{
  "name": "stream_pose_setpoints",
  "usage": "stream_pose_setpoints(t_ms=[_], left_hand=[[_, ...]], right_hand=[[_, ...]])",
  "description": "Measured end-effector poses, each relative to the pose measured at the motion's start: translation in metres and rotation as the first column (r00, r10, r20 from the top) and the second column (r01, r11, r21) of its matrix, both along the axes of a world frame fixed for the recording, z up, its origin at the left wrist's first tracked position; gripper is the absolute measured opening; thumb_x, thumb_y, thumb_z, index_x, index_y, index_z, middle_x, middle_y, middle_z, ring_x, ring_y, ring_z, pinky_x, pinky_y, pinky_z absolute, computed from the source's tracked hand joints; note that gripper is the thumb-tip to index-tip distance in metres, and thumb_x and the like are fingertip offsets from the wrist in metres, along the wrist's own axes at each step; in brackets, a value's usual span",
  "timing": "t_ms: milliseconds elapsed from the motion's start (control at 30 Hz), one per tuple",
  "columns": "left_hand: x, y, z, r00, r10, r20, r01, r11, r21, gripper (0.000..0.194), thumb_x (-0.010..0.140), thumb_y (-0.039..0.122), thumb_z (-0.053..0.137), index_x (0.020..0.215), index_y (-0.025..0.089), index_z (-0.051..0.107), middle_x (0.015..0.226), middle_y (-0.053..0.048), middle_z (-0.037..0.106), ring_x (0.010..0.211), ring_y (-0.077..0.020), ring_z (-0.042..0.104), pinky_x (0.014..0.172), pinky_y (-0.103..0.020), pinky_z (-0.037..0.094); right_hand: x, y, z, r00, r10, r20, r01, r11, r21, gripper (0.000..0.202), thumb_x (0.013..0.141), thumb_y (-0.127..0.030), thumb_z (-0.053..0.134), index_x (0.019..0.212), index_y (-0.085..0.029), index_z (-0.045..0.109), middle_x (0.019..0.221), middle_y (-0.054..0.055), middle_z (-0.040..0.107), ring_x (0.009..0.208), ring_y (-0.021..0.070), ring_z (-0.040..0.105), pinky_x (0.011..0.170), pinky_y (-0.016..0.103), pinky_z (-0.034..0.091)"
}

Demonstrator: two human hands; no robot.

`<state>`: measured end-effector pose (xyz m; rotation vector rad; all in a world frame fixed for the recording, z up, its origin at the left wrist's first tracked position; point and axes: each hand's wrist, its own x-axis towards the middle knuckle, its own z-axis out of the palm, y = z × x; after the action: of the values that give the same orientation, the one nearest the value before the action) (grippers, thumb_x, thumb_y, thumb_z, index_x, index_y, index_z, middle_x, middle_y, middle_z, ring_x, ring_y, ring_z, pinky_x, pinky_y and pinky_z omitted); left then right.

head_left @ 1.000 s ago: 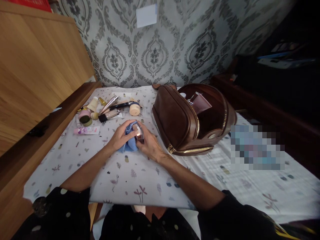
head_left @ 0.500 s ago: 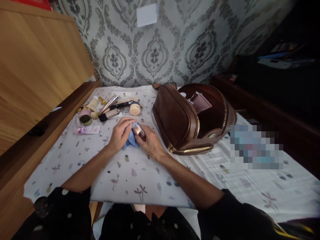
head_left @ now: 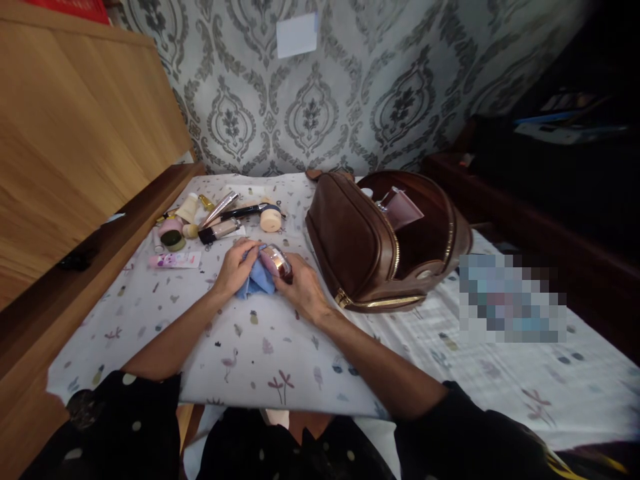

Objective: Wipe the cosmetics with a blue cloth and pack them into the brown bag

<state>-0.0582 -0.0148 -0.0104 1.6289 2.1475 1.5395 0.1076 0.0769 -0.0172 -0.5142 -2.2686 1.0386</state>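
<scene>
In the middle of the head view, my right hand (head_left: 303, 283) is closed around a small round cosmetic jar (head_left: 275, 261) with a shiny gold-pink band, tilted on its side. My left hand (head_left: 233, 268) grips a blue cloth (head_left: 257, 279) close against the jar's left side. Part of the cloth hangs down between the hands. To the right of my right hand stands a brown makeup bag (head_left: 350, 240), unzipped, with a pink pouch-like item (head_left: 403, 209) showing in its opening.
At the back left lie a pink tube (head_left: 175, 260), a dark-lidded jar (head_left: 173, 239), a foundation bottle (head_left: 220, 231), a cream-coloured round jar (head_left: 271, 219) and several brushes and tubes. A wooden cabinet (head_left: 90, 100) borders the left. A blurred-out item (head_left: 510, 299) lies at right.
My left hand has drawn slightly left and down with the cloth, away from the jar. More of the jar and the cloth now shows; the jar has turned a little.
</scene>
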Motion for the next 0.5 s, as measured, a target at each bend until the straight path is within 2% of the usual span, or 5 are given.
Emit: stream_pose_setpoints(t_ms=[200, 367, 500], left_hand=[[0.018, -0.006, 0.017, 0.998, 0.000, -0.059, 0.006, 0.994, 0.113, 0.021, 0.097, 0.030, 0.053, 0.101, 0.021, 0.071, 0.099, -0.005, 0.070, 0.098, -0.0202, 0.065, 0.091, -0.035, 0.051], [0.035, -0.011, 0.026, 0.959, -0.039, -0.280, 0.088, 0.983, 0.164, 0.020, 0.099, 0.024, 0.049, 0.102, 0.021, 0.069, 0.100, -0.005, 0.066, 0.099, -0.0191, 0.063, 0.091, -0.036, 0.051], [0.038, -0.011, 0.026, 0.903, -0.056, -0.427, 0.128, 0.981, 0.144, 0.022, 0.100, 0.020, 0.047, 0.106, 0.021, 0.068, 0.102, -0.006, 0.064, 0.100, -0.0193, 0.061, 0.092, -0.036, 0.051]], right_hand=[[0.001, 0.000, -0.002, 0.999, 0.007, 0.036, -0.011, 0.993, 0.114, 0.024, 0.086, -0.019, 0.055, 0.109, -0.016, 0.058, 0.104, 0.012, 0.063, 0.097, 0.0251, 0.057, 0.090, 0.040, 0.048], [0.002, -0.003, -0.002, 0.999, 0.004, 0.043, -0.011, 0.984, 0.180, 0.028, 0.085, -0.019, 0.054, 0.112, -0.017, 0.058, 0.106, 0.012, 0.063, 0.100, 0.0266, 0.056, 0.091, 0.042, 0.048], [0.001, -0.004, 0.000, 0.999, -0.026, 0.042, 0.019, 0.987, 0.159, 0.029, 0.086, -0.020, 0.054, 0.114, -0.017, 0.059, 0.105, 0.011, 0.065, 0.101, 0.0264, 0.058, 0.091, 0.041, 0.048]])
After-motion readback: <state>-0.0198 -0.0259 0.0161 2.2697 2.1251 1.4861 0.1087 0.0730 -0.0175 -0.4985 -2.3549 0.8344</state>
